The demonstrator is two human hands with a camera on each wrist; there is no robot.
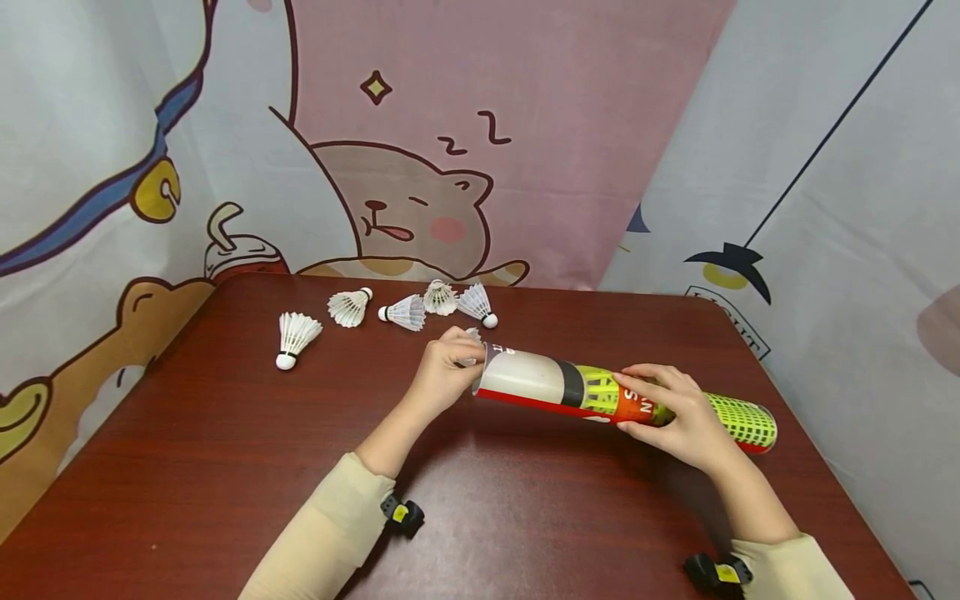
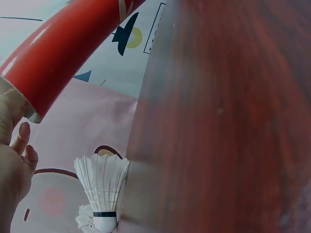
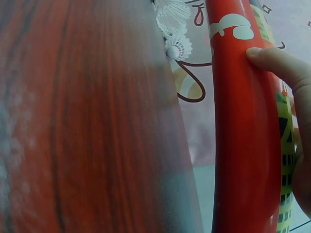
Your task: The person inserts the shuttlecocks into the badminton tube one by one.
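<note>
A long tube is held just above the dark red table, lying nearly level, its open mouth turned toward the left hand. The tube is gripped around its middle by the right hand, fingers curled over the top and the thumb pressed against the red side. At the mouth, a shuttlecock is pinched by the curled fingers of the left hand; only a little of its white feathers is seen, so how far it sits inside cannot be told. Five more shuttlecocks lie loose near the far edge of the table, well apart from the tube.

The step in hand is judged to be feeding the shuttlecock through the mouth. It is best done with the tube kept steady and level, the shuttlecock lined up with the tube's axis, and the feathers handled lightly so that none is bent against the rim.
</note>
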